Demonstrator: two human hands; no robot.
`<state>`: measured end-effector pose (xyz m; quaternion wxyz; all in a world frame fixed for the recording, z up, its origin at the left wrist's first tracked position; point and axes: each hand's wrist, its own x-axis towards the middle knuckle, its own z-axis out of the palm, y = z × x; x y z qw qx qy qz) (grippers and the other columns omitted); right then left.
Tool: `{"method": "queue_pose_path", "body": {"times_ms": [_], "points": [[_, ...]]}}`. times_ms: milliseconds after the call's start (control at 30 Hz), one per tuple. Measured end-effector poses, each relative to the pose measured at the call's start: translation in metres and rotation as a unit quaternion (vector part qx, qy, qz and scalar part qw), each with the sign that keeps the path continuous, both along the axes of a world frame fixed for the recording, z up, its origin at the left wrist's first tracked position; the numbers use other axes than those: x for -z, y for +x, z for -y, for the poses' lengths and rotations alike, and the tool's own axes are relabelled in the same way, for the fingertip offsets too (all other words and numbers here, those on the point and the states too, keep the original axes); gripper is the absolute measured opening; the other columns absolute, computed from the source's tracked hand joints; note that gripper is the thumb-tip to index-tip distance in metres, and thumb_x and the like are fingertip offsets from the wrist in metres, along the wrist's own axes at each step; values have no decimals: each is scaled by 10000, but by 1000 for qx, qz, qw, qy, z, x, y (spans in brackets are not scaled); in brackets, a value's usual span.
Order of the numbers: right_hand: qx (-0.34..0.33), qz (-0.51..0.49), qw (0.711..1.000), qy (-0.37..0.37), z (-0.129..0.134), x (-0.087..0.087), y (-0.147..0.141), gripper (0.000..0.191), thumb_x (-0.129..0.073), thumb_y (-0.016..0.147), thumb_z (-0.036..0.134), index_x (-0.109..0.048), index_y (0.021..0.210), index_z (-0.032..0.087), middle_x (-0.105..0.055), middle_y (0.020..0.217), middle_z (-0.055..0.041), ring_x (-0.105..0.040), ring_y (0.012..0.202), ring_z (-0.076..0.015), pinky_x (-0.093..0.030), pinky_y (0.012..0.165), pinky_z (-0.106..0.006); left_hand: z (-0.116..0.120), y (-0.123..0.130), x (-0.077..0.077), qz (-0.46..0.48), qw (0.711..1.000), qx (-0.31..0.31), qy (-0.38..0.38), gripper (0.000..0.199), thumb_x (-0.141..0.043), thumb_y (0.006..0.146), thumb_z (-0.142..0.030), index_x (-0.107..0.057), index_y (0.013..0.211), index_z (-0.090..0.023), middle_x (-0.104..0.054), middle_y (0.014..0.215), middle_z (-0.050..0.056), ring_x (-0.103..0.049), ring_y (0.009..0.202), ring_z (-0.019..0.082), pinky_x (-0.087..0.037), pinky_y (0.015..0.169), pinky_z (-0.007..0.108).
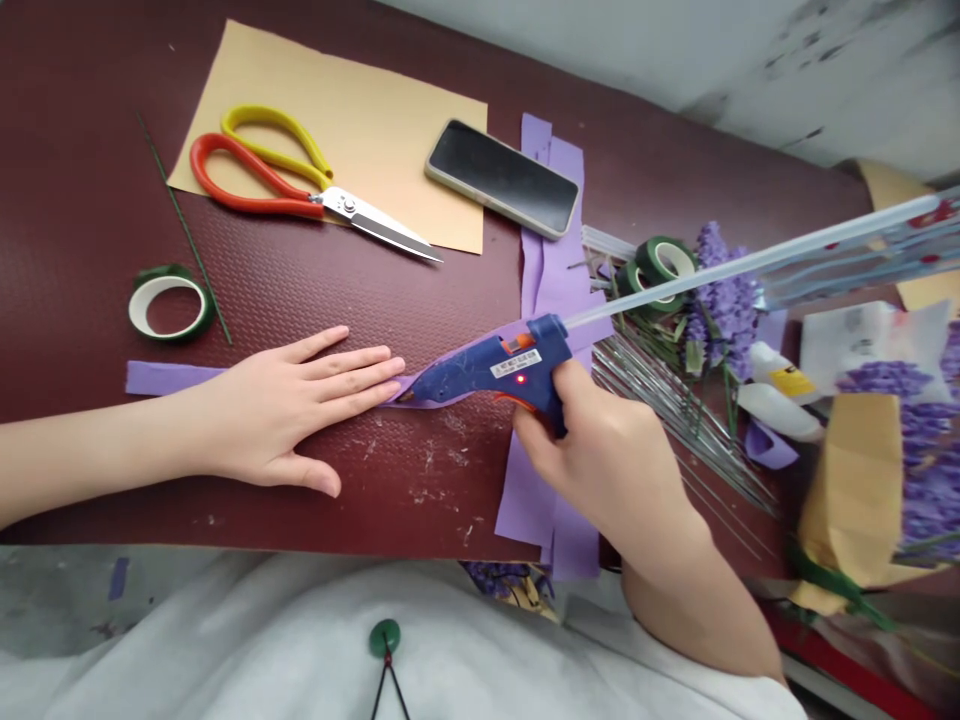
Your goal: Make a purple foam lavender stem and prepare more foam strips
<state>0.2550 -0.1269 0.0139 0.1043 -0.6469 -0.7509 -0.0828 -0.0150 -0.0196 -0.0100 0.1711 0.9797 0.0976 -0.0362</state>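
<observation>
My right hand (615,460) is wrapped round the handle of a blue hot glue gun (480,370), whose red light is lit. A long clear glue stick (675,285) sticks out of its back. The nozzle points left and down at a purple paper strip (176,379) lying across the table. My left hand (307,400) lies flat on that strip, fingers stretched out, fingertips close to the nozzle. Part of the strip is hidden under the hand and the gun. Whether the nozzle touches the paper I cannot tell.
Scissors (315,190) and a phone (504,175) rest partly on tan paper (360,100). Green tape (169,305) and a green stem (184,225) lie at left. Purple paper (525,490), wires (660,410), tape rolls (667,260) and purple flowers (724,290) crowd the right.
</observation>
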Motion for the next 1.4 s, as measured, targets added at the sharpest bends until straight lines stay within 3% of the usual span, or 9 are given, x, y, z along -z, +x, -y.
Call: {"method": "queue_pose_path", "body": {"times_ms": [600,800,1033,1400], "points": [[-4,43,999,6,1,-4,1,89,-517,783,211,-429,776,210,-505,511,11,-475,394,-156,-302,417,-264,2,1,0,-10,1000,0,7,881,-294,835,-732,10,1497,-237,-146,1562,34,-140,1450,226,37,1188,384],[-19,57,997,48,0,-1,5,62,-473,798,249,-454,769,198,-482,482,30,-453,357,-151,-289,386,-246,1,0,1,-5,1000,12,27,869,-305,848,-711,-20,1502,-214,-158,1563,45,-139,1452,218,28,1188,401],[-16,70,997,36,2,-4,6,83,-488,790,244,-505,809,165,-485,493,24,-460,362,-152,-297,393,-244,3,1,1,11,999,5,30,817,-323,872,-671,-53,1503,-227,-182,1559,51,-162,1446,221,1,1190,401],[-3,82,996,25,3,-5,9,86,-530,763,225,-457,781,184,-440,479,41,-398,376,-122,-252,415,-233,3,2,3,22,999,13,25,814,-344,881,-646,-66,1503,-201,-177,1561,57,-157,1447,207,-15,1195,369]]}}
